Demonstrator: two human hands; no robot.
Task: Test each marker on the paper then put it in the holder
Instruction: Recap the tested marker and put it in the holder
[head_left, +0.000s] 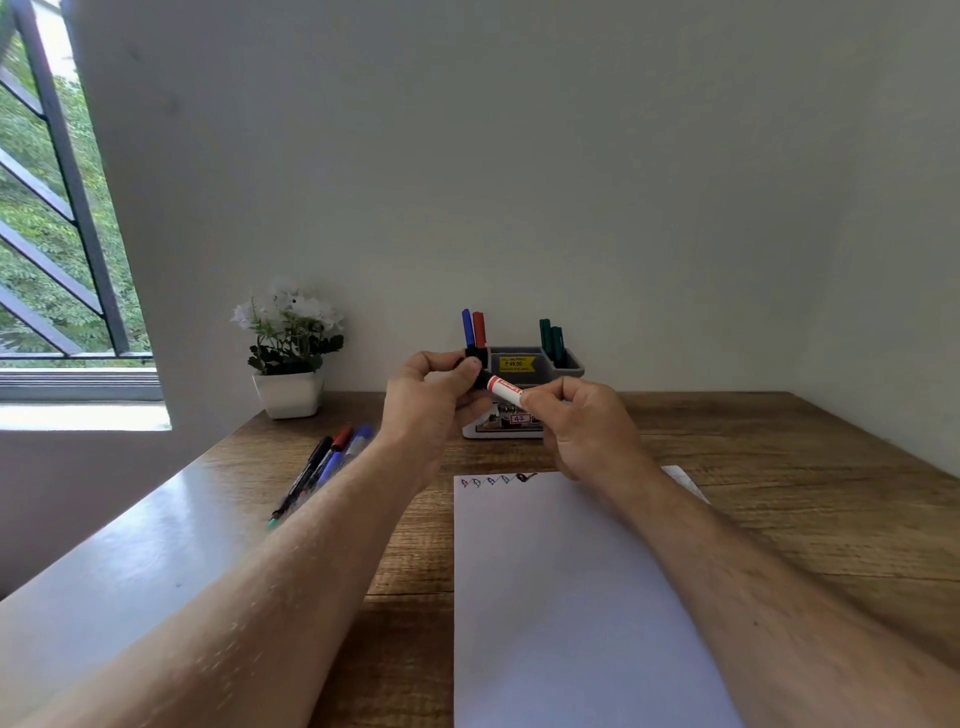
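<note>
A white-and-red marker (505, 388) is held in the air above the desk, in front of the holder. My right hand (582, 423) grips its barrel. My left hand (434, 397) pinches the black cap end (475, 364) of the same marker. The grey holder (569, 364) stands at the back against the wall, with a blue and a red marker (474, 328) on its left and green markers (551, 340) on its right. White paper (561, 597) lies in front of me, with small coloured test marks (493, 480) along its top edge.
Several loose markers (324, 465) lie on the desk to the left of the paper, partly behind my left forearm. A white potted plant (288, 353) stands at the back left. A small white object (498, 423) sits before the holder. A barred window is at far left.
</note>
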